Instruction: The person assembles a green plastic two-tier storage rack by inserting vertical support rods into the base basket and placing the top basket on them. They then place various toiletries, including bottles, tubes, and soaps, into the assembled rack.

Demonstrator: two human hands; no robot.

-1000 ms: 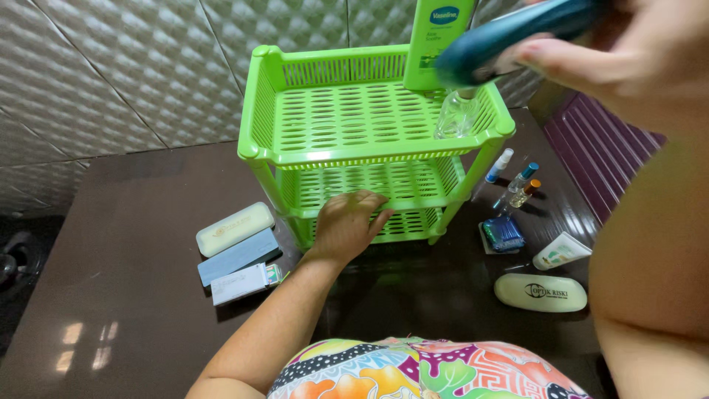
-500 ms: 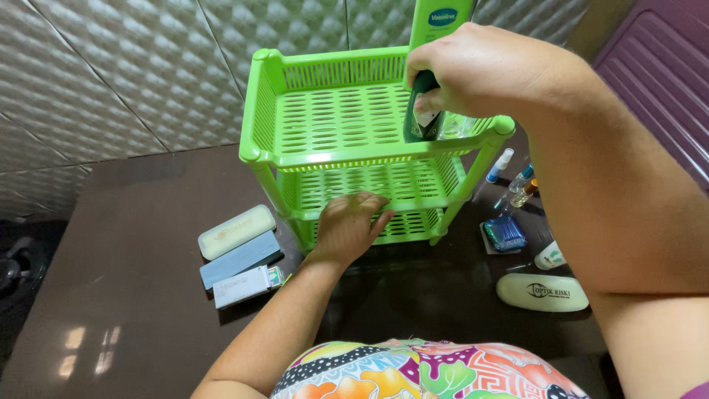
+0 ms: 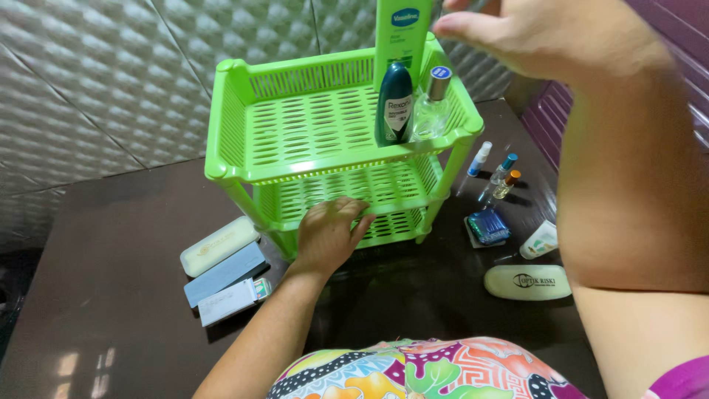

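Observation:
A green three-tier plastic rack [image 3: 310,125] stands on a dark table. On its top shelf, at the right, stand a dark teal deodorant bottle [image 3: 394,103], a tall green lotion bottle [image 3: 401,33] and a clear glass bottle with a silver cap [image 3: 432,107]. My right hand [image 3: 539,33] hovers above and to the right of them, fingers apart, holding nothing. My left hand [image 3: 329,233] rests on the front edge of the middle shelf, steadying the rack.
Left of the rack lie a cream case [image 3: 218,245], a blue-grey case [image 3: 225,273] and a small white box [image 3: 229,301]. To the right are small spray bottles [image 3: 502,177], a blue packet [image 3: 487,225], a white tube [image 3: 539,240] and a cream glasses case [image 3: 528,281]. Purple furniture [image 3: 561,118] stands at the right.
My right hand lowered the teal deodorant bottle onto the top shelf, let it go and lifted away. The left hand stayed on the middle shelf.

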